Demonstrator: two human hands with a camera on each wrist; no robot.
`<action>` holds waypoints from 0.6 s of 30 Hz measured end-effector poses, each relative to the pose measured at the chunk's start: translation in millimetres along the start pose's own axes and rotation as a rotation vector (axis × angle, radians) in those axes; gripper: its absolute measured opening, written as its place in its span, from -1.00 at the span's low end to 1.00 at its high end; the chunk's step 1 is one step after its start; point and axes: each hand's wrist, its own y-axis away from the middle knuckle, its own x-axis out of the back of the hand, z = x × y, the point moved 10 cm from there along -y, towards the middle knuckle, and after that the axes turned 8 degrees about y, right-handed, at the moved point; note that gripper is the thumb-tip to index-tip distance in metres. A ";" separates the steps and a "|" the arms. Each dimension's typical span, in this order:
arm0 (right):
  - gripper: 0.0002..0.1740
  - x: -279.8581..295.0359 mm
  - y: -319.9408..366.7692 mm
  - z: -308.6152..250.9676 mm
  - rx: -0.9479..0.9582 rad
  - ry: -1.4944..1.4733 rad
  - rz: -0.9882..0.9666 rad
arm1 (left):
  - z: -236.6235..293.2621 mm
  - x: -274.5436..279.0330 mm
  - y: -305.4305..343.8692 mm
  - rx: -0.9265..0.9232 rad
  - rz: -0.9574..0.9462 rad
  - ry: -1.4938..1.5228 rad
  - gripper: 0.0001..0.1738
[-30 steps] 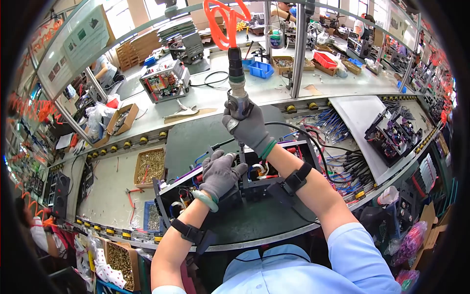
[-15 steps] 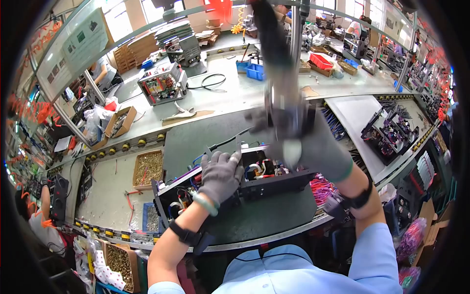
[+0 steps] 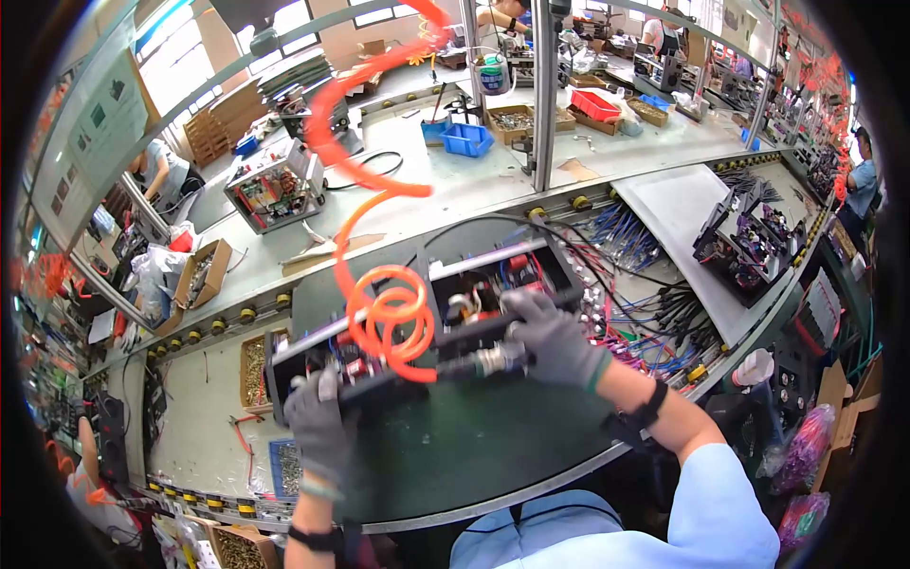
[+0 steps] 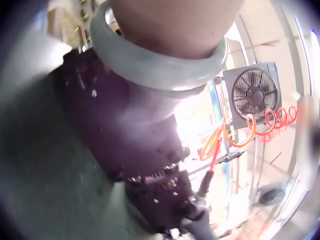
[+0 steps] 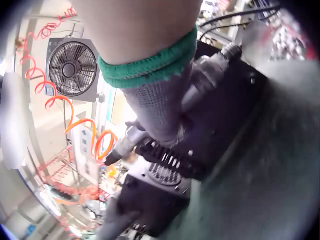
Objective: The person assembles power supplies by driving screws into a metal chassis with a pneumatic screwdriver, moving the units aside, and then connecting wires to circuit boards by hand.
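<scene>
The right hand [image 3: 555, 341], in a grey glove, was curled around a power screwdriver [image 3: 479, 362] held level along the near side of an open black case [image 3: 493, 275]. The right wrist view showed the same grip, the gloved fingers [image 5: 157, 112] wrapped over the tool's metal body. The left hand [image 3: 320, 427] gripped the case's near left corner. The case lay on a dark green mat [image 3: 474, 455] on the counter [image 3: 427, 190]. An orange coiled hose [image 3: 384, 318] hung over the case's middle. A box of screws [image 3: 254, 358] sat just left of the mat.
</scene>
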 end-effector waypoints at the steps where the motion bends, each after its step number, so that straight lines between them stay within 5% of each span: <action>1: -0.68 -5.8 -19.3 13.5 0.012 0.038 0.013 | -15.9 -12.4 -20.7 0.005 -0.012 -0.016 -0.08; 6: -0.64 -49.8 -93.3 73.0 -0.064 0.050 -0.066 | -64.5 -51.4 -84.6 0.065 -0.128 -0.020 -0.22; 10: -0.67 -37.1 -68.9 55.1 0.011 0.133 0.048 | -55.2 -37.9 -63.5 0.075 -0.177 0.047 -0.19; 12: -0.67 -23.0 -41.9 38.7 0.027 0.097 -0.044 | -27.5 -22.5 -42.0 0.063 -0.231 0.044 -0.12; 15: -0.67 -1.5 5.4 15.1 0.054 -0.069 -0.177 | 14.2 14.2 -15.8 -0.033 -0.118 -0.053 -0.22; 17: -0.64 52.3 13.8 -6.2 0.074 -0.201 -0.079 | 10.3 37.6 -8.5 0.154 -0.107 0.300 -0.33; 18: -0.65 83.3 9.2 -11.5 0.085 -0.321 0.116 | 33.4 69.7 -25.3 -0.110 0.146 0.198 -0.50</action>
